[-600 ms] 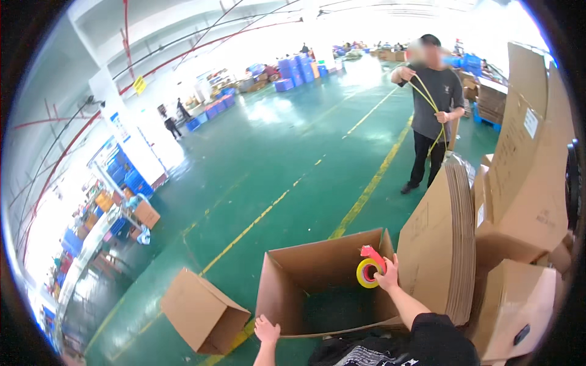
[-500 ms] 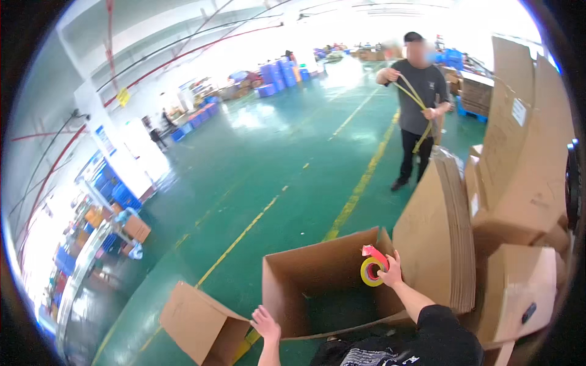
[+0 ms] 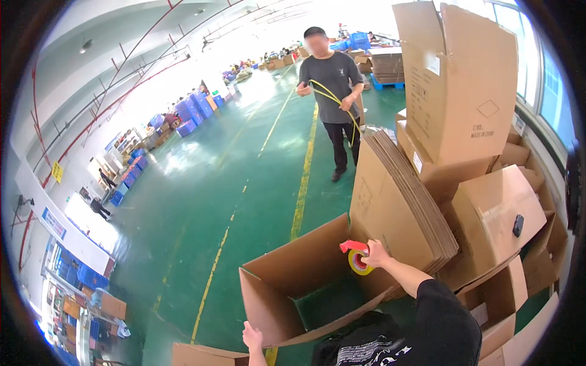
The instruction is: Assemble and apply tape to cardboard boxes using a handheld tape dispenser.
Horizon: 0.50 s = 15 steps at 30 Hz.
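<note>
An open-topped cardboard box stands on the green floor in front of me, with floor showing inside its walls. My right hand is closed round a red tape dispenser that carries a roll of yellow tape. It holds the dispenser over the box's right side. At the near left corner, my left hand has its fingers curled at the wall's edge and appears to grip it.
Flattened cartons lean in a stack right of the box. Behind them rise tall brown cartons, and an open carton bears a small black object. Ahead, a co-worker holds a yellow strap. Another carton sits low left.
My view has swung to the right. My left hand has gone from spread fingers to curled ones at the box's corner. The dispenser stays in my right hand, and the co-worker's strap hangs differently.
</note>
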{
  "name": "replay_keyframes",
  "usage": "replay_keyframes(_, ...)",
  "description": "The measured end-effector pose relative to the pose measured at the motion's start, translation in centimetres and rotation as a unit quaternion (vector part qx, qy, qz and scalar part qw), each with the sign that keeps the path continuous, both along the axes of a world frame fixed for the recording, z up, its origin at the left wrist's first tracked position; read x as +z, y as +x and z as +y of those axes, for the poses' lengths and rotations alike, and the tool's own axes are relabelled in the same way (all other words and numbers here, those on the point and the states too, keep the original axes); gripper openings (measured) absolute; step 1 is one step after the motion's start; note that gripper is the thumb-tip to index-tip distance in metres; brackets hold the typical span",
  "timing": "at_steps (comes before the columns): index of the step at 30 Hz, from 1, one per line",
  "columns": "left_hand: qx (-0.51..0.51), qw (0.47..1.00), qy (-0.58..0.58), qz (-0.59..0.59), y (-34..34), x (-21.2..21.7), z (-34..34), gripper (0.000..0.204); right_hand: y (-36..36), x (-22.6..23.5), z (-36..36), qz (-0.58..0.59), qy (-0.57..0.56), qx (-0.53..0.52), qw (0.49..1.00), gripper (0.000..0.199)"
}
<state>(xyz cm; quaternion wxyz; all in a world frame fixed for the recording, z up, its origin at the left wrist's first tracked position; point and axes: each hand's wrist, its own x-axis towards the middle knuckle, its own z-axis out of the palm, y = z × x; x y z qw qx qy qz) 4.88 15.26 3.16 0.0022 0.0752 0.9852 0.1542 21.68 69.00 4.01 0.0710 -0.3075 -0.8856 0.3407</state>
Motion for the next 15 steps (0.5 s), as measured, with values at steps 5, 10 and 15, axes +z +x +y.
replay_keyframes(5,-0.057,0.997,-0.009,0.049,-2.4,7.7,-1.7,0.033,-3.2,3.4,-0.6,0.058,0.019,0.017,0.998,0.066)
replay_keyframes(10,0.007,0.999,-0.001,0.039,-1.9,15.6,-1.9,0.031,-7.8,8.2,-0.9,0.206,0.021,0.085,0.975,0.048)
replay_keyframes(15,0.054,0.997,0.02,0.045,-2.2,4.9,-3.9,0.027,-10.7,5.3,-0.2,0.237,0.085,0.244,0.937,0.063)
